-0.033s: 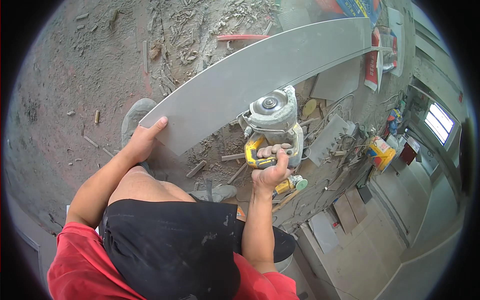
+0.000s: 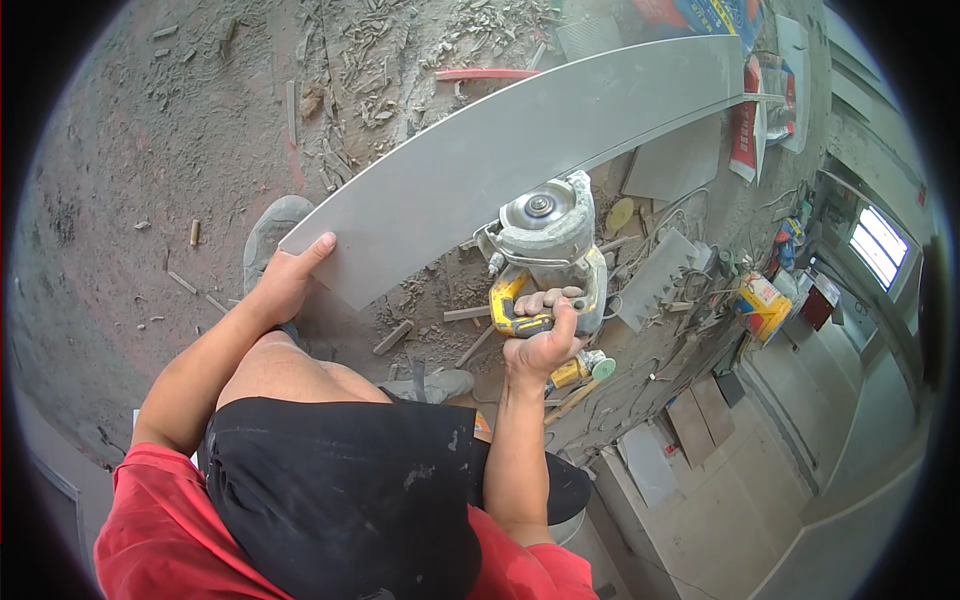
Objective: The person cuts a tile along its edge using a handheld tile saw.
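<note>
A long grey tile (image 2: pixel 480 170) stretches from beside my left foot to the far right. My left hand (image 2: pixel 293 272) grips its near end, thumb on the top face and fingers hidden beneath. In my right hand (image 2: pixel 545 335) is the yellow-and-grey handle of a dusty circular saw (image 2: pixel 548 245), fingers wrapped round it. The saw's round blade (image 2: pixel 540 206) lies at the tile's right edge; whether it touches the tile I cannot tell. Beyond the saw, a thin line runs along that edge to the far end.
Tile offcuts (image 2: pixel 393 337) and rubble litter the dusty floor. A yellow angle grinder (image 2: pixel 570 373) lies just right of my right wrist. Further right are a notched trowel (image 2: pixel 660 280), cables and a yellow bucket (image 2: pixel 763 308). A red-and-white bag (image 2: pixel 745 125) sits by the tile's far end.
</note>
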Available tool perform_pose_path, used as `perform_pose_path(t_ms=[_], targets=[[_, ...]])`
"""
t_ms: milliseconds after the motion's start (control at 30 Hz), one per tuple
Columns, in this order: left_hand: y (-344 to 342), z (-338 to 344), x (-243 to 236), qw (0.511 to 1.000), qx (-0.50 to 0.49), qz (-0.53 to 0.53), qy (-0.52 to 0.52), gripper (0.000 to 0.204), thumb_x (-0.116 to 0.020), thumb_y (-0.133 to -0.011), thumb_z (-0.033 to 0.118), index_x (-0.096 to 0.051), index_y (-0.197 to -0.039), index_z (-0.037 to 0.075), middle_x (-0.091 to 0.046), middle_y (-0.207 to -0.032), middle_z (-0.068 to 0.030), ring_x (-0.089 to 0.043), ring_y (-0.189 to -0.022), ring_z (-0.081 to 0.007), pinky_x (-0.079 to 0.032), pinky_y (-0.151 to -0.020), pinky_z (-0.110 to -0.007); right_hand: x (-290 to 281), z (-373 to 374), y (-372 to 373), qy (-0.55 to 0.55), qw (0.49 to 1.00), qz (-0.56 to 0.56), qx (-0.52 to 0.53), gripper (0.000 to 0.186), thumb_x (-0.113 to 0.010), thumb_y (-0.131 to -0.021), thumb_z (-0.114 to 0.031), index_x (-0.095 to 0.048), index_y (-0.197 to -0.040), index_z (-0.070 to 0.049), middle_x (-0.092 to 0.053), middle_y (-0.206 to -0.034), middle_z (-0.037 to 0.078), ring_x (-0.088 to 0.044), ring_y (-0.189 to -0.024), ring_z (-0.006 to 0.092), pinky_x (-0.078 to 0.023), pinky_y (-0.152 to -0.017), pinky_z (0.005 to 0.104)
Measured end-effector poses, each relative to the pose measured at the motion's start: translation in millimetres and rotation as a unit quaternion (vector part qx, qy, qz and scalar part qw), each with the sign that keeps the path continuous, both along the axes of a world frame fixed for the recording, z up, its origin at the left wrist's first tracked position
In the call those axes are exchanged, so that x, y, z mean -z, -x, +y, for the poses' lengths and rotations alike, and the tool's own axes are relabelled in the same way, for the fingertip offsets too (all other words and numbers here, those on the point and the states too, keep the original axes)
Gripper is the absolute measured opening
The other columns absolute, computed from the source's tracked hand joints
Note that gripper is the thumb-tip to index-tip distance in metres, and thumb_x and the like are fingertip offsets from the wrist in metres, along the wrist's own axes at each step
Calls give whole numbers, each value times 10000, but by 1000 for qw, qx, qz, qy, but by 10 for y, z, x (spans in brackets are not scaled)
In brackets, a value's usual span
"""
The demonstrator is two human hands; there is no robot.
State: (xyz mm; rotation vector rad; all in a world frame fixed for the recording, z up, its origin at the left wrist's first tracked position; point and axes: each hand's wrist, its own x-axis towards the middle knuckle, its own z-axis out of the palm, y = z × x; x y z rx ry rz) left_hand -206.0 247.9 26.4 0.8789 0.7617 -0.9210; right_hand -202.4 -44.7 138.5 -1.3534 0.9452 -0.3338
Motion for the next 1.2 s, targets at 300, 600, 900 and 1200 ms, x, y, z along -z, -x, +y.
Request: perform_pose_path(t_ms=[300,600,900,1200], targets=[[-12,3,-23,1000,1,-11,7,667,-648,-980,452,-454,-1458,30,-585,-1331,-104,-572,-1197,-236,-491,-959,-417,-16,68,61,-12,1000,0,5,181,-523,-872,-94,-512,-1040,-27,-519,-735,54,-500,-554,180,-475,-533,352],[-15,-1,-27,1000,0,-7,15,668,-644,-982,456,-447,-1465,38,-574,-1351,-104,-565,-1217,-244,-493,-966,-427,-8,116,108,-9,1000,-4,-5,169,-520,-868,-88,-514,-1026,-28,-517,-728,52,-495,-544,177,-474,-532,349],[-1,-4,-7,1000,-1,-8,10,648,-657,-978,438,-475,-1437,18,-586,-1326,-103,-578,-1183,-236,-495,-950,-406,-43,185,125,-19,1000,5,11,159,-524,-855,-71,-509,-1009,-30,-517,-715,50,-496,-540,170,-477,-529,341],[9,-4,-1,1000,2,-15,8,667,-653,-971,468,-469,-1445,37,-587,-1327,-108,-581,-1187,-251,-511,-921,-428,-39,252,178,-16,1000,-2,15,126,-521,-852,-63,-500,-970,-24,-518,-700,58,-504,-531,180,-483,-520,351]])
